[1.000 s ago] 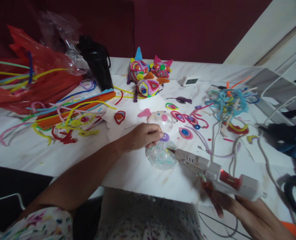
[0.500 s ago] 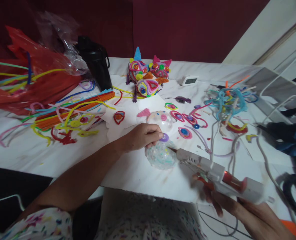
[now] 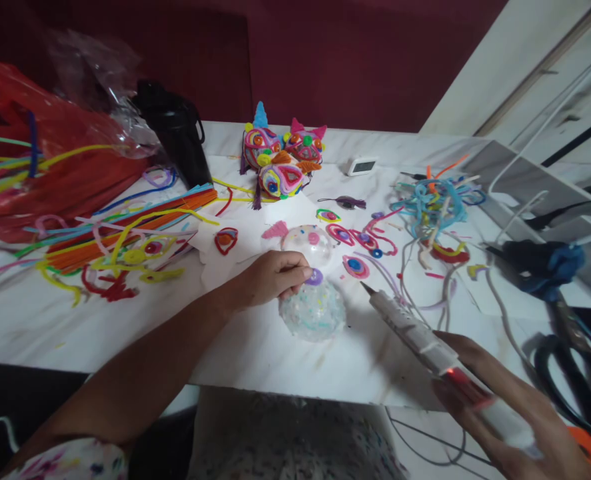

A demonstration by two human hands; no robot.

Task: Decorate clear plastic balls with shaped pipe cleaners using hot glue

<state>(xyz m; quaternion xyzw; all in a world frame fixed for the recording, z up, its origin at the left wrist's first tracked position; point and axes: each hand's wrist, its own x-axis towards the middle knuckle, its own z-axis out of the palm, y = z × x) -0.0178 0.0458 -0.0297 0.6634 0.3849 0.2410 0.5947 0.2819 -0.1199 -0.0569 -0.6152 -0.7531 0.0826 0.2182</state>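
Between its pinched fingertips my left hand [image 3: 280, 273] has a small purple coil [image 3: 315, 277]. Just below it lies a clear plastic dome [image 3: 313, 312] with bluish-green specks, and directly above it a second clear ball [image 3: 308, 245] carries a pink dot and a pink ear-like piece [image 3: 275, 230]. My right hand [image 3: 480, 393] is wrapped round a white hot glue gun [image 3: 412, 333] with a red glowing section. The gun's dark nozzle points up and left, apart from the dome. Several eye-shaped pipe cleaner pieces, one with a blue centre [image 3: 356, 267], lie to the right of the balls.
Three finished colourful animal balls [image 3: 282, 180] stand at the back beside a black bottle [image 3: 175, 133]. Pipe cleaner bundles [image 3: 125, 233] and a red bag [image 3: 65, 160] fill the left. Tangled blue scraps [image 3: 435, 200], cables and black-handled scissors [image 3: 565, 380] lie right.
The glue gun has swung away from the dome to the right, its nozzle now tilted upward. My left hand keeps its pinch on the purple coil. The whole view has shifted slightly.
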